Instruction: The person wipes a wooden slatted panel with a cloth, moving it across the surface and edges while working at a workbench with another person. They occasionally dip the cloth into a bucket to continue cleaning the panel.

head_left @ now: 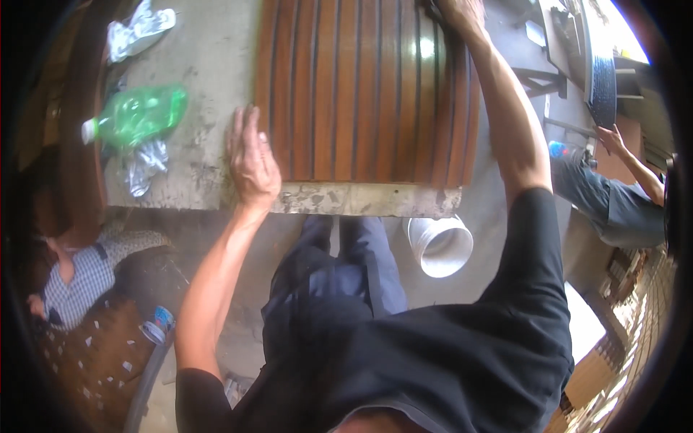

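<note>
A brown wooden panel (346,94) with dark lengthwise grooves lies on a stained grey worktable (209,65). My left hand (254,162) rests by the panel's near left edge, fingers stretched out and nothing in them. At the panel's far right side, my right hand (462,11) is partly cut off by the picture's upper edge. Its fingers appear closed on a small dark thing at the panel's surface, too little of which shows to name it.
Left on the table lie a green plastic bottle (144,114) and crumpled silvery wrapping (141,30). A white bucket (442,249) lies below the table's front edge. One person (79,281) is at lower left, another (606,202) at right.
</note>
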Demonstrator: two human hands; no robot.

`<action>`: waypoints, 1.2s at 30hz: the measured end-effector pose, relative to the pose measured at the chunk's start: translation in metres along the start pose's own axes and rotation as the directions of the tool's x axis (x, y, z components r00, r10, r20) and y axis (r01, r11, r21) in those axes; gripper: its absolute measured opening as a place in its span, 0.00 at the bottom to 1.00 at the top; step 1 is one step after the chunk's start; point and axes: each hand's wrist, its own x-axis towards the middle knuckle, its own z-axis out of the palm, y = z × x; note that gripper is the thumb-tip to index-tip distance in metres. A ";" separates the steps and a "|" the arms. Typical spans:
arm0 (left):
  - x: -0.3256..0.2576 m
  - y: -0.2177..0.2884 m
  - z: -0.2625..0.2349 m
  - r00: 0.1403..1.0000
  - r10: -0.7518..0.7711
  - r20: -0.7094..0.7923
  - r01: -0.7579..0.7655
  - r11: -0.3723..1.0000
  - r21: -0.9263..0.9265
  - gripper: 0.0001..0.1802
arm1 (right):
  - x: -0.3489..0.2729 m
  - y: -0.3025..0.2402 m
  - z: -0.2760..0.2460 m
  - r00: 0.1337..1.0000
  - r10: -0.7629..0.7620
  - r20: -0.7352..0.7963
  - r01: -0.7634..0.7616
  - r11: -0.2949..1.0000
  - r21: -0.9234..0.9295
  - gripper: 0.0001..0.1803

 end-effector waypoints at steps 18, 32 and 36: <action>-0.019 -0.013 -0.018 0.969 -0.239 -0.066 0.152 0.784 -0.602 0.34 | -0.054 -0.343 -0.049 0.985 -0.119 -0.123 0.148 0.954 0.261 0.38; -0.014 -0.018 -0.018 0.861 -0.473 -0.187 0.124 0.552 -0.825 0.42 | -0.154 -0.409 -0.087 0.978 -0.189 0.092 0.149 0.933 0.328 0.40; -0.007 -0.004 -0.021 0.891 -0.427 -0.156 0.140 0.585 -0.799 0.37 | -0.129 -0.384 -0.086 0.969 -0.213 0.125 0.157 0.922 0.355 0.39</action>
